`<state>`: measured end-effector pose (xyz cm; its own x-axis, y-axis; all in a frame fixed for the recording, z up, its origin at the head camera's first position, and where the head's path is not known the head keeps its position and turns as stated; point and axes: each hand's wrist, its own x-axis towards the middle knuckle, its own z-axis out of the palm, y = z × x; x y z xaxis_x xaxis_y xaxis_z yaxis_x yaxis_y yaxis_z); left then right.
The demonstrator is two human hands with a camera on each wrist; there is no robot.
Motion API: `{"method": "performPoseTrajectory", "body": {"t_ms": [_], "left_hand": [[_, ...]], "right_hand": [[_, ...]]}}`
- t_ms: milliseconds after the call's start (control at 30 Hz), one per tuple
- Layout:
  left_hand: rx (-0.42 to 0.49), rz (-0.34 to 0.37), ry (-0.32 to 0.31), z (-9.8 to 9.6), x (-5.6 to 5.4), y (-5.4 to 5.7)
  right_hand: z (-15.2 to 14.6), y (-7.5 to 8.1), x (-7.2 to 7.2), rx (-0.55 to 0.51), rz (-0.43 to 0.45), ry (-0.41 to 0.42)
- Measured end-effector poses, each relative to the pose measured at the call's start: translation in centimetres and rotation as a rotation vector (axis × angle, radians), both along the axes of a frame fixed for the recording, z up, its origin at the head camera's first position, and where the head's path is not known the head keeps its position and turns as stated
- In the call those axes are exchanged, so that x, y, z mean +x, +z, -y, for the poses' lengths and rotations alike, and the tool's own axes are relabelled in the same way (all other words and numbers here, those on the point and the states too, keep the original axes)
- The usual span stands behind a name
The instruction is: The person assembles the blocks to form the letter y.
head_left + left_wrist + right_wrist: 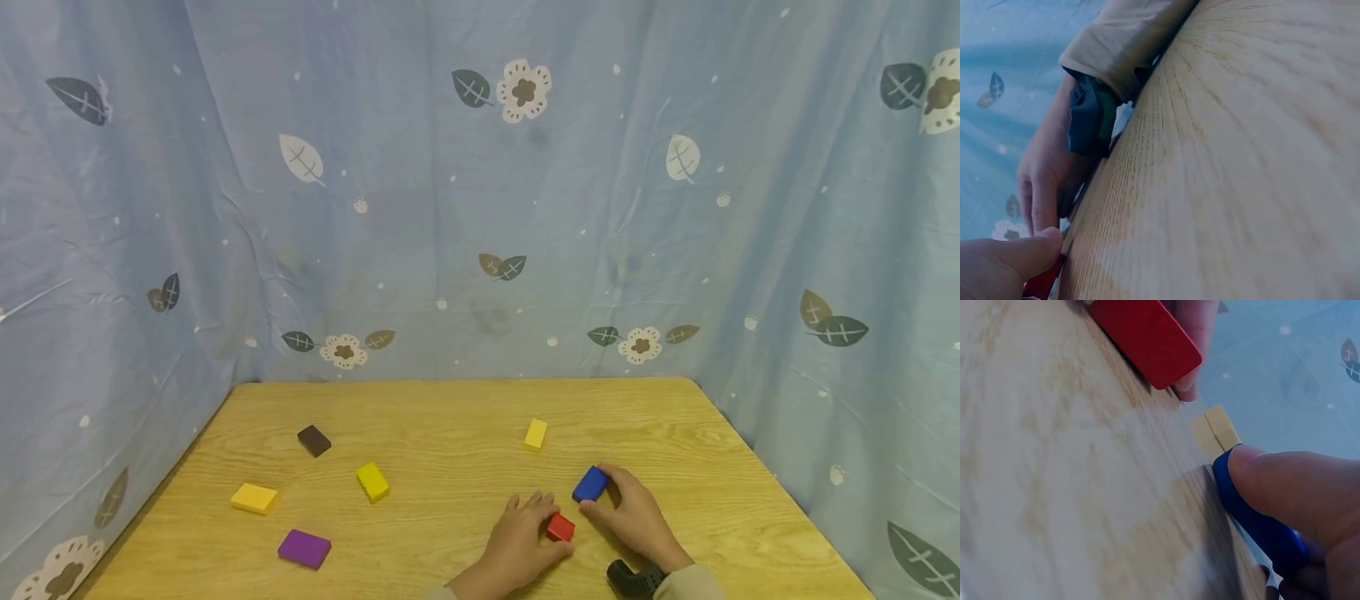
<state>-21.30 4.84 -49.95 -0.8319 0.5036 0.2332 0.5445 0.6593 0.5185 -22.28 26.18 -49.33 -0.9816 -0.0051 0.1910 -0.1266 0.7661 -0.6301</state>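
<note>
At the front right of the table, the left hand [519, 540] pinches a red block [560, 527] between thumb and fingers. That same red block [1150, 340] fills the top of the right wrist view, with left fingers behind it. Just to its right, the right hand [633, 510] grips a blue block [590, 484], thumb on the near side and fingers on the far side. In the right wrist view the thumb presses on the blue block [1254, 519]. The left wrist view shows only a sliver of the red block [1044, 279] under the thumb.
A light yellow block [536, 435] lies behind the blue one. On the left side are a dark brown block [314, 441], a yellow block [372, 482], an orange-yellow block [254, 498] and a purple block [304, 549]. A blue curtain [420, 208] surrounds the wooden table [450, 417].
</note>
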Motion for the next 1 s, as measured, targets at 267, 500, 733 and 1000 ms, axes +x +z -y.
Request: {"method": "performPoseTrajectory", "body": {"t_ms": [267, 500, 733, 1000], "left_hand": [[0.015, 0.017, 0.025, 0.09, 0.25, 0.04], [0.080, 0.079, 0.051, 0.19, 0.31, 0.45], [0.151, 0.123, 0.072, 0.19, 0.27, 0.81], [0.204, 0.109, 0.053, 0.41, 0.15, 0.97]], "right_hand": [[0.05, 0.06, 0.23, -0.006, 0.013, -0.002], [0.15, 0.27, 0.41, -0.009, -0.003, -0.005], [-0.14, 0.29, 0.30, -0.027, 0.024, -0.017], [-0.13, 0.32, 0.14, -0.030, 0.009, -0.013]]}}
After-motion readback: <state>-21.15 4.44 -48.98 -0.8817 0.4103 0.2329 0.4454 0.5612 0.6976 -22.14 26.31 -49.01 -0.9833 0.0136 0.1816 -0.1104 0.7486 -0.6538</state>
